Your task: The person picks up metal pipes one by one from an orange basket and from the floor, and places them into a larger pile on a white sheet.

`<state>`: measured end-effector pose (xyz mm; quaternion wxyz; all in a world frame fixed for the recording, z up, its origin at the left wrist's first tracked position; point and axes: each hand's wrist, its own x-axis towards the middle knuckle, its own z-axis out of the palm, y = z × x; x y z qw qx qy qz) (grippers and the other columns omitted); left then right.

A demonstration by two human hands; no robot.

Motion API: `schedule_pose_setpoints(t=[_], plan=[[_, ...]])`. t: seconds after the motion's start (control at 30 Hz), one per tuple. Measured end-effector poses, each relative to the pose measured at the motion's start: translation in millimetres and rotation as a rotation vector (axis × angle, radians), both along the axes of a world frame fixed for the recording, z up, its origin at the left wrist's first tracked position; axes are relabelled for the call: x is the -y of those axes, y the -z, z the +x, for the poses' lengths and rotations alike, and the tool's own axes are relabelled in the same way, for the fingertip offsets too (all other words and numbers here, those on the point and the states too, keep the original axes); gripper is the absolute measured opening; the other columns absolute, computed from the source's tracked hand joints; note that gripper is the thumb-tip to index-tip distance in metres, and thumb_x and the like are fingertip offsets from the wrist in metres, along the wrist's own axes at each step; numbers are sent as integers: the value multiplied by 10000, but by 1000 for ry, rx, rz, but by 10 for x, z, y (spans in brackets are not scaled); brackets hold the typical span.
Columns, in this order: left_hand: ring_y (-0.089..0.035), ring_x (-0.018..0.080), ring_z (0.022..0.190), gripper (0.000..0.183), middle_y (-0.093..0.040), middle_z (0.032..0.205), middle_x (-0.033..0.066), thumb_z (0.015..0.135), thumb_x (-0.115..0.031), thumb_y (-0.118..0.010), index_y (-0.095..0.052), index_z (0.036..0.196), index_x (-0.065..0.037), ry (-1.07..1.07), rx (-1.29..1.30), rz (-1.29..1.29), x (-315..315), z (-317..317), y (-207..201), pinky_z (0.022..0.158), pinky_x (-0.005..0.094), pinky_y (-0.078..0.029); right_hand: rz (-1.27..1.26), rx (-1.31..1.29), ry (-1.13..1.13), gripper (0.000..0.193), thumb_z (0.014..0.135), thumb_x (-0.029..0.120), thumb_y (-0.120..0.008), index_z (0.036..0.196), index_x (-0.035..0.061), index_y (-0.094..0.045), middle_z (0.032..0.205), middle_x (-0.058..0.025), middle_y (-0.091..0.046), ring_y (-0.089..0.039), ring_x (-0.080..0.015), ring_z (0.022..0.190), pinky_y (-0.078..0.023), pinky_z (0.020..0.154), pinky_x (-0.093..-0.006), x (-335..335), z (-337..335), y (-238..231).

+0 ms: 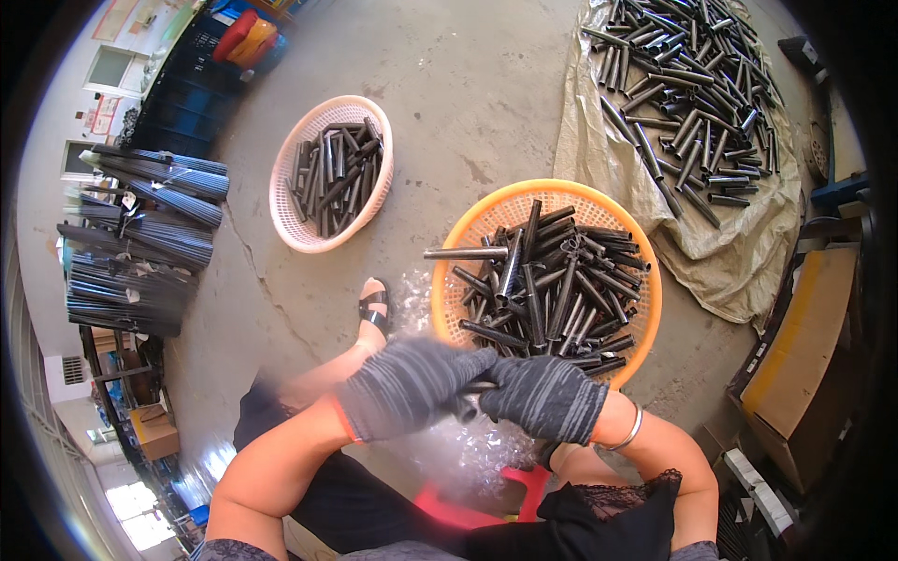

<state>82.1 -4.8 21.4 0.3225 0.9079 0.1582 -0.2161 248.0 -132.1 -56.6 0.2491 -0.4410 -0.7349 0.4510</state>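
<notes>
My left hand [402, 388], in a grey striped knit glove, is closed and smeared by motion. My right hand [547, 397], gloved alike, meets it in front of my lap with its fingers curled. Between them shows a bit of a dark metal tube [480, 385], mostly hidden by the gloves; both hands seem to grip it. Just beyond them stands an orange plastic basket [452, 309] heaped with short dark metal tubes [561, 290]. One tube [465, 253] juts over its left rim. Shiny clear plastic scraps [486, 453] lie below my hands.
A pink basket [278, 201] with more tubes stands at far left. A large pile of tubes [702, 93] covers a tan sheet [739, 252] at far right. Bundles of long rods [150, 243] line the left side. Cardboard [795, 346] stands right; a red stool [524, 486] is beneath me.
</notes>
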Motion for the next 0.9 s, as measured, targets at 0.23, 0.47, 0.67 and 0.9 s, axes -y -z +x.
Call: schedule_pose_setpoints(t=[0.23, 0.47, 0.67, 0.9], plan=[[-621, 169, 831, 513, -663, 1006, 130, 896, -279, -641, -500, 1330, -44, -299, -172, -477, -5, -102, 97, 875, 385, -463, -32, -151, 114, 287, 833, 211, -598, 1074, 62, -643, 1008, -226, -619, -630, -360, 906, -508, 780, -425, 93, 26, 8], [-507, 45, 624, 455, -592, 833, -20, 798, -101, -757, -596, 1219, -46, -692, 78, -682, -36, 119, -169, 547, 204, -437, -74, -828, 819, 129, 791, -33, -667, 909, -4, -623, 1026, -121, -635, -611, -195, 921, -509, 832, -320, 242, 614, -9], [-548, 102, 689, 364, -615, 803, 9, 753, -122, -798, -634, 1068, -45, -575, 160, -472, 8, 124, -95, 650, 267, -466, -237, -985, 802, 167, 760, -84, -665, 897, 0, -622, 996, -106, -649, -620, -162, 891, -515, 781, -299, 199, 217, -1], [-576, 134, 752, 319, -631, 815, 30, 743, -116, -799, -640, 1010, -44, -450, 250, -280, 75, 132, -83, 729, 299, -484, -42, -800, 786, 132, 752, -57, -684, 869, -10, -642, 963, -121, -668, -643, -179, 869, -514, 749, -309, 92, 171, -103]])
